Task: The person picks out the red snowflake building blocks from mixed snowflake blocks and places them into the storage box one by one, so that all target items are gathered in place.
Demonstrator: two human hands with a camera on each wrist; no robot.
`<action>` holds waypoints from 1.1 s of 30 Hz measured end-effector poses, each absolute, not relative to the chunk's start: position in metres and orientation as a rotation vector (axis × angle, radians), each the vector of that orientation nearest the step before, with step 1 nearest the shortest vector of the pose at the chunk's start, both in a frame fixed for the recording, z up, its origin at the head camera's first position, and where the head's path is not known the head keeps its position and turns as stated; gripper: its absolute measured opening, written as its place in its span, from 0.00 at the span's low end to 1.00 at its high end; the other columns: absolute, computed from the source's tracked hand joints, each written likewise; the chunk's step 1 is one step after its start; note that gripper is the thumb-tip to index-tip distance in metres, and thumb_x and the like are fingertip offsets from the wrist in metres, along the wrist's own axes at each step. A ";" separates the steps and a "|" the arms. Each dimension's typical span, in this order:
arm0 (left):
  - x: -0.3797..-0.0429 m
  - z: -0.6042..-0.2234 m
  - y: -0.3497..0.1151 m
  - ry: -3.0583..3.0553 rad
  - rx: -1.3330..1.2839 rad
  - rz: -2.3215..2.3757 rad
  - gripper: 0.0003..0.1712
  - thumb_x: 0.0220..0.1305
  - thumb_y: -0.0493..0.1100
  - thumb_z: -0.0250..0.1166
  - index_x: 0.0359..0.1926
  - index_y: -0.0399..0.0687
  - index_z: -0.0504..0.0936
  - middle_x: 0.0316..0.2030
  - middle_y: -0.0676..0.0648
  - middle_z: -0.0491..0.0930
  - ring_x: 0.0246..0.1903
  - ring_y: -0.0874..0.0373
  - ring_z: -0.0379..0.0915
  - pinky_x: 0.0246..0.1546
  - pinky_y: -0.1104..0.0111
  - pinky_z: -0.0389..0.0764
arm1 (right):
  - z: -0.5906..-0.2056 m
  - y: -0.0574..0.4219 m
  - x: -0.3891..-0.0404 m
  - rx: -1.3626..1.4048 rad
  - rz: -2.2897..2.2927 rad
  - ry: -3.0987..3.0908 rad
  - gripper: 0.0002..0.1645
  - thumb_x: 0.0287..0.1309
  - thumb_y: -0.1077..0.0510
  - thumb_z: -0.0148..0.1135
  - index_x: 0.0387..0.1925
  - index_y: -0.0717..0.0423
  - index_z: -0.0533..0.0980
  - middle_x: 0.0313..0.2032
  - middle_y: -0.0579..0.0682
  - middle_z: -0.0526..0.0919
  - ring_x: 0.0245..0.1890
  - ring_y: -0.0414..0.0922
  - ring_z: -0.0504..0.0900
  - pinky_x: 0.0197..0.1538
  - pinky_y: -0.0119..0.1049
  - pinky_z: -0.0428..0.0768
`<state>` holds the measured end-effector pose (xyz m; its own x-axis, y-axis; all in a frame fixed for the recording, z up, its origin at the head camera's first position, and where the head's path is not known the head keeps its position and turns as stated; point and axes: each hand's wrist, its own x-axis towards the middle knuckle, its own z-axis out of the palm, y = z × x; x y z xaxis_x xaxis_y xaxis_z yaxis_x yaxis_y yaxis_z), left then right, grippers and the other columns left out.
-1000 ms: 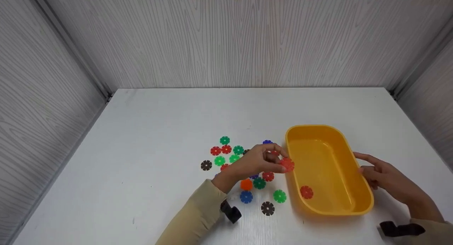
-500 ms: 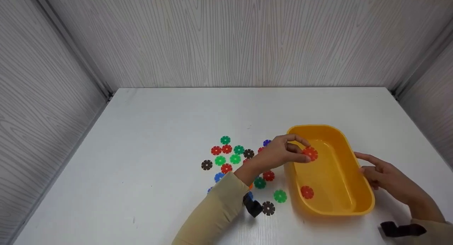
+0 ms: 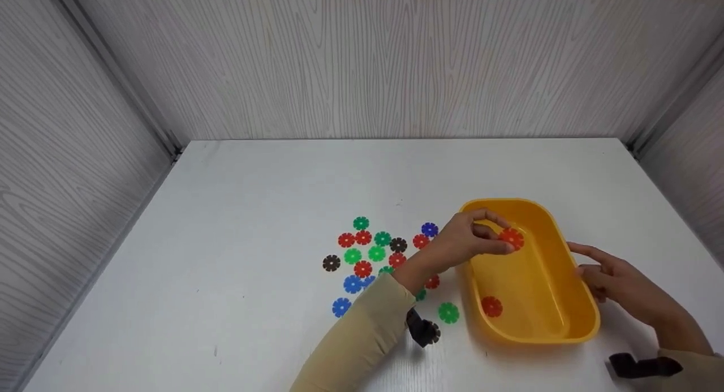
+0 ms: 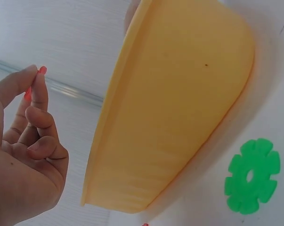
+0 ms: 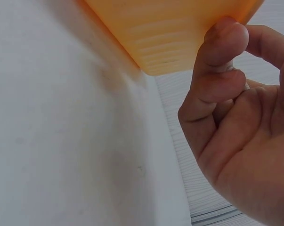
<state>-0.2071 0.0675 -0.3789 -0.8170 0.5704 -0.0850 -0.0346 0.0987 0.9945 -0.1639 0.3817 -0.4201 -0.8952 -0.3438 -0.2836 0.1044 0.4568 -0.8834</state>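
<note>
My left hand (image 3: 472, 239) reaches over the yellow plastic tub (image 3: 526, 341), pinching a red notched snowflake disc (image 3: 512, 240) by its edge. In the left wrist view, thumb and forefinger hold the red disc (image 4: 28, 94) edge-on, the other fingers curled in. Another red disc (image 3: 491, 306) lies on the tub's floor, near its front left. At the tub's right side, my right hand (image 3: 622, 284) holds the rim, forefinger stretched along it and thumb at the edge. The right wrist view has its curled fingertips (image 5: 226, 40) against the tub's outer wall (image 5: 165, 33).
Left of the tub, several snowflake discs lie scattered on the white table (image 3: 254, 211), among them a dark blue disc (image 3: 430, 229), a black disc (image 3: 331, 262) and a light green disc (image 3: 448, 312). My left sleeve (image 3: 362, 330) covers part of them. Wood-grain panels (image 3: 362, 64) surround the table.
My left hand has moved right from the tub's left rim to over its inside, carrying the red disc. The right hand and the tub have stayed in place.
</note>
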 end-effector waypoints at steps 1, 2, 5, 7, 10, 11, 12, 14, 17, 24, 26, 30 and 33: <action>-0.207 -0.378 0.068 1.931 0.541 1.761 0.14 0.56 0.42 0.71 0.44 0.56 0.80 0.31 0.53 0.84 0.32 0.62 0.80 0.51 0.63 0.81 | -0.420 0.382 -0.164 -0.213 -1.435 2.281 0.32 0.74 0.51 0.43 0.74 0.53 0.50 0.22 0.45 0.69 0.23 0.49 0.69 0.28 0.35 0.72; -0.207 -0.377 0.069 1.937 0.558 1.751 0.14 0.56 0.42 0.71 0.44 0.56 0.80 0.30 0.53 0.84 0.32 0.62 0.79 0.50 0.63 0.81 | -0.420 0.383 -0.163 -0.216 -1.435 2.281 0.32 0.74 0.51 0.43 0.74 0.52 0.50 0.22 0.45 0.69 0.23 0.49 0.69 0.28 0.35 0.71; -0.206 -0.376 0.071 1.954 0.595 1.712 0.14 0.57 0.42 0.71 0.44 0.56 0.79 0.30 0.53 0.84 0.32 0.63 0.79 0.47 0.66 0.81 | -0.420 0.383 -0.164 -0.201 -1.428 2.276 0.32 0.74 0.51 0.43 0.74 0.53 0.50 0.22 0.45 0.69 0.23 0.50 0.69 0.28 0.35 0.71; -0.205 -0.375 0.072 1.960 0.595 1.691 0.14 0.57 0.43 0.71 0.44 0.56 0.79 0.31 0.53 0.84 0.32 0.64 0.79 0.46 0.67 0.81 | -0.420 0.382 -0.164 -0.169 -1.410 2.281 0.34 0.74 0.49 0.44 0.74 0.54 0.49 0.22 0.44 0.69 0.23 0.49 0.69 0.29 0.34 0.71; -0.205 -0.375 0.075 1.968 0.567 1.688 0.14 0.57 0.43 0.71 0.44 0.57 0.78 0.30 0.53 0.84 0.31 0.64 0.79 0.45 0.67 0.82 | -0.420 0.381 -0.165 -0.130 -1.392 2.289 0.36 0.73 0.48 0.45 0.74 0.55 0.48 0.22 0.44 0.70 0.23 0.48 0.70 0.31 0.32 0.73; -0.205 -0.375 0.075 1.968 0.562 1.698 0.14 0.57 0.44 0.71 0.44 0.57 0.78 0.31 0.54 0.84 0.32 0.64 0.79 0.45 0.67 0.81 | -0.420 0.381 -0.165 -0.122 -1.381 2.296 0.36 0.73 0.47 0.45 0.74 0.54 0.48 0.22 0.44 0.70 0.24 0.48 0.71 0.31 0.31 0.73; -0.204 -0.375 0.075 1.972 0.557 1.707 0.14 0.57 0.44 0.71 0.44 0.58 0.78 0.31 0.54 0.84 0.32 0.64 0.79 0.44 0.69 0.81 | -0.419 0.381 -0.165 -0.122 -1.378 2.303 0.37 0.73 0.47 0.45 0.74 0.55 0.48 0.22 0.44 0.70 0.24 0.48 0.71 0.31 0.31 0.73; -0.205 -0.376 0.075 1.970 0.558 1.734 0.15 0.58 0.45 0.70 0.45 0.57 0.78 0.31 0.53 0.84 0.33 0.63 0.80 0.43 0.70 0.81 | -0.418 0.380 -0.164 -0.128 -1.368 2.314 0.37 0.73 0.47 0.45 0.74 0.56 0.48 0.22 0.44 0.70 0.24 0.48 0.71 0.31 0.31 0.73; -0.206 -0.377 0.073 1.977 0.568 1.764 0.15 0.59 0.45 0.69 0.47 0.56 0.78 0.32 0.54 0.84 0.34 0.63 0.80 0.42 0.74 0.80 | -0.417 0.379 -0.164 -0.108 -1.358 2.319 0.38 0.72 0.45 0.47 0.74 0.55 0.48 0.22 0.44 0.70 0.24 0.47 0.71 0.32 0.32 0.73; -0.210 -0.384 0.058 2.097 0.565 1.736 0.14 0.61 0.49 0.67 0.47 0.53 0.80 0.33 0.55 0.81 0.32 0.67 0.75 0.40 0.73 0.79 | -0.417 0.378 -0.164 -0.126 -1.371 2.317 0.39 0.71 0.45 0.47 0.74 0.56 0.48 0.21 0.44 0.69 0.23 0.47 0.70 0.30 0.35 0.73; -0.212 -0.385 0.050 2.120 0.570 1.719 0.14 0.62 0.49 0.67 0.47 0.53 0.80 0.33 0.55 0.81 0.32 0.67 0.74 0.38 0.73 0.78 | -0.417 0.379 -0.164 -0.144 -1.377 2.314 0.38 0.72 0.46 0.47 0.74 0.56 0.49 0.21 0.44 0.68 0.23 0.48 0.70 0.29 0.35 0.72; -0.217 -0.388 0.032 2.181 0.570 1.680 0.15 0.62 0.48 0.67 0.49 0.53 0.79 0.35 0.52 0.80 0.34 0.61 0.75 0.39 0.72 0.80 | -0.417 0.380 -0.163 -0.170 -1.407 2.303 0.36 0.73 0.47 0.46 0.74 0.55 0.50 0.21 0.44 0.68 0.23 0.48 0.69 0.29 0.36 0.71; -0.222 -0.387 0.013 2.234 0.561 1.651 0.16 0.62 0.48 0.67 0.50 0.52 0.78 0.37 0.51 0.80 0.38 0.50 0.77 0.44 0.65 0.83 | -0.417 0.382 -0.163 -0.214 -1.446 2.274 0.32 0.74 0.50 0.44 0.73 0.51 0.52 0.22 0.43 0.69 0.23 0.48 0.68 0.28 0.37 0.70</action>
<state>-0.2220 0.0132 -0.3874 -0.8767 0.4809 -0.0135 0.1282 0.2606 0.9569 -0.1634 0.3821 -0.4175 -0.8936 -0.3539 -0.2763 0.1000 0.4430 -0.8909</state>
